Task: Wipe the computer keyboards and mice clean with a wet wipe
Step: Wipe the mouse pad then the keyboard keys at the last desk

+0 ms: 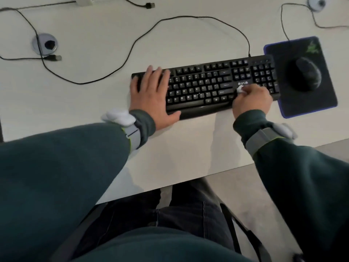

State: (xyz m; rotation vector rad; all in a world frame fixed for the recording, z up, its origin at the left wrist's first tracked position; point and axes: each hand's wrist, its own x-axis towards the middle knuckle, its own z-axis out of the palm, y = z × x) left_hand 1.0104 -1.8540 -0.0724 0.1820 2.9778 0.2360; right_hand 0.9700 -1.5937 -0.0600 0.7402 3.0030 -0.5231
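Two hands on the black keyboard (205, 82): one bracing, one w/ the wet wipe (240, 89).
Left hand (151, 95) lies flat, palm down, fingers spread & straight over the keyboard's left end, thumb out along the front edge; forearm comes in from lower left. Right hand (251, 100) is curled, knuckles up, fingers & thumb pinching the small white wipe and pressing it on the keys btwn main block & numpad, just below the logo. Keyboard sits a bit askew on the white tabletop (94, 103), its right end over the left edge of the blue-edged mouse pad (321, 103). Black mouse (306, 76) rests on the pad, apart from both hands. Both wrists carry grey bands w/ white units over dark green sleeves.
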